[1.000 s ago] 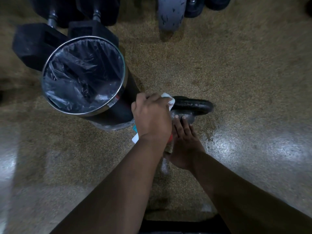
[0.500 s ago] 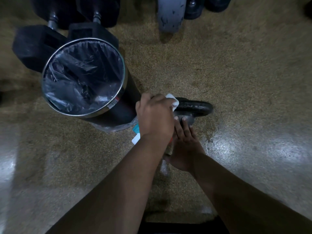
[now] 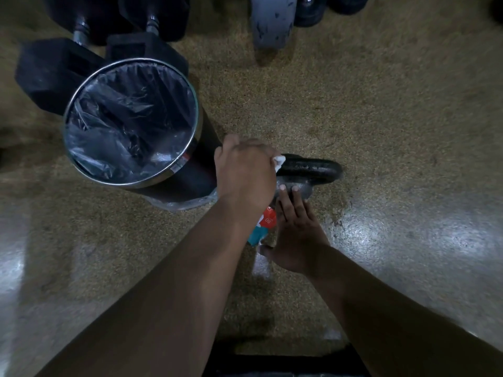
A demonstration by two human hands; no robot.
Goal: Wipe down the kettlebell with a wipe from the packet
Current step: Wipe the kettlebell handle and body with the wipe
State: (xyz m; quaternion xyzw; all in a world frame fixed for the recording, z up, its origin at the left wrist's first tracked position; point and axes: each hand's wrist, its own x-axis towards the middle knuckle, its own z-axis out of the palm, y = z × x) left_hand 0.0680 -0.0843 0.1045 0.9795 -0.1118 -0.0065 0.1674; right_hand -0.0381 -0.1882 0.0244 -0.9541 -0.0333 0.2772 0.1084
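Overhead only: left hand [image 3: 245, 170] fisted around white wipe [image 3: 279, 161], pressed against kettlebell [image 3: 310, 167] handle. Right hand [image 3: 295, 229] flat, fingers extended, resting on kettlebell body. Kettlebell on floor [image 3: 381, 104] beside bin [image 3: 130, 121]. Packet [image 3: 265, 224] mostly hidden beneath left wrist.

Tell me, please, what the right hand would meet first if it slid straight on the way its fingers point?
The right hand already has its fingertips on the kettlebell body; pushing on, it would probably meet the handle just beyond, though depth is hard to judge.
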